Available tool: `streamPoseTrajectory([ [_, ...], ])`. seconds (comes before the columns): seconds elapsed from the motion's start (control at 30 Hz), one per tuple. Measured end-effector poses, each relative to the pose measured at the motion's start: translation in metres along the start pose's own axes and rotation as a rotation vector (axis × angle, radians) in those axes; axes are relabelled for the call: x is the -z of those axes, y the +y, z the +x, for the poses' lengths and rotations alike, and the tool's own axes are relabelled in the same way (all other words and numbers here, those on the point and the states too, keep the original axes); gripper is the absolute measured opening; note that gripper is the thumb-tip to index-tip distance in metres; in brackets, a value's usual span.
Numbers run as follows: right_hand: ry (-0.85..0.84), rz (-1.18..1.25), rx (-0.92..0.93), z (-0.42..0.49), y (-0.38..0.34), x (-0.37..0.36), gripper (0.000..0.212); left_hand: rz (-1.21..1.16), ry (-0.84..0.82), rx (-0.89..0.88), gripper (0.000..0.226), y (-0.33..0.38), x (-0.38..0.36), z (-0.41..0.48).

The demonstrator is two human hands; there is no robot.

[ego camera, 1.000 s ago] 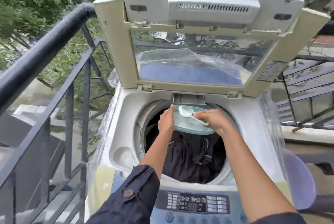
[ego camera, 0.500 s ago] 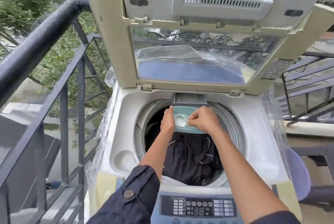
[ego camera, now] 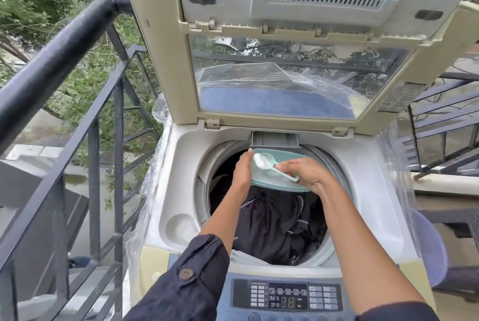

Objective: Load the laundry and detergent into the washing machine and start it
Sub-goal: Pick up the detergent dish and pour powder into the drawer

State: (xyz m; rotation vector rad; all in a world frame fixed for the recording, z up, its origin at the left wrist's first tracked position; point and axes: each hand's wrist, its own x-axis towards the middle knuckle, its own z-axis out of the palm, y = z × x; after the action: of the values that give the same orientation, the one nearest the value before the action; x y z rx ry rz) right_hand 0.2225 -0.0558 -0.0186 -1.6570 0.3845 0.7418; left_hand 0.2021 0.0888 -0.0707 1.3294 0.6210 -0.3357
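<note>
A top-loading washing machine (ego camera: 178,191) stands with its lid (ego camera: 298,43) raised. Dark laundry (ego camera: 280,224) fills the drum. My left hand (ego camera: 242,173) holds a pale green detergent container (ego camera: 282,157) over the drum, just below the open grey dispenser drawer (ego camera: 274,139) at the back rim. My right hand (ego camera: 308,171) pinches the handle of a pale green spoon (ego camera: 274,165) heaped with white powder, lifted above the container. The control panel (ego camera: 287,297) at the front shows lit digits.
A black metal railing (ego camera: 64,45) runs along the left, with foliage behind it. More railing (ego camera: 445,118) stands at the right. A purple chair (ego camera: 430,248) sits beside the machine's right side. Clear plastic wrap (ego camera: 145,196) hangs off the machine's left side.
My right hand dipped the spoon into the container half a second ago and has now raised it out, loaded with white powder. My left hand kept the container in place.
</note>
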Motion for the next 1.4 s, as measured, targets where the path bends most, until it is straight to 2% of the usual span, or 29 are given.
streamPoseTrajectory([
  [0.07,0.019,0.059,-0.005,0.000,-0.002,0.009,0.014,-0.016,0.022,0.004,0.050,0.001,-0.003,0.000],
  [0.13,0.035,0.150,0.003,-0.001,-0.004,0.016,0.027,-0.025,0.032,0.013,0.053,-0.001,-0.005,0.002],
  [0.23,0.053,0.313,0.010,-0.002,-0.009,0.024,0.041,-0.013,0.034,0.025,0.040,-0.006,-0.008,0.005],
  [0.33,0.142,0.334,0.038,0.006,-0.017,0.027,0.037,-0.012,0.020,0.043,0.053,-0.018,-0.009,0.017],
  [0.43,0.270,0.262,0.068,0.017,-0.021,0.025,0.020,-0.020,0.004,0.062,0.085,-0.035,-0.010,0.034],
  [0.53,0.440,0.133,0.133,0.027,-0.023,0.019,0.008,-0.003,-0.011,0.088,0.093,-0.038,-0.008,0.039],
  [0.57,0.509,0.047,0.167,0.028,-0.024,0.015,0.004,0.001,-0.013,0.088,0.093,-0.032,-0.007,0.033],
  [0.7,0.701,-0.372,0.298,0.025,-0.025,0.000,0.016,0.029,-0.034,0.082,0.071,-0.013,-0.005,0.020],
  [0.83,0.786,-0.562,0.443,0.026,-0.021,-0.008,0.015,0.043,-0.044,0.078,0.045,-0.009,-0.003,0.021],
  [0.93,0.808,-0.653,0.554,0.029,-0.015,-0.010,0.014,0.051,-0.075,0.083,0.034,-0.008,-0.002,0.021],
  [1.13,0.844,-0.812,0.818,0.033,-0.005,-0.014,0.009,0.047,-0.093,0.078,0.030,-0.006,0.000,0.019],
  [1.4,0.961,-0.824,0.929,0.033,-0.005,-0.011,0.005,0.028,-0.084,0.065,0.032,-0.003,0.002,0.020],
])
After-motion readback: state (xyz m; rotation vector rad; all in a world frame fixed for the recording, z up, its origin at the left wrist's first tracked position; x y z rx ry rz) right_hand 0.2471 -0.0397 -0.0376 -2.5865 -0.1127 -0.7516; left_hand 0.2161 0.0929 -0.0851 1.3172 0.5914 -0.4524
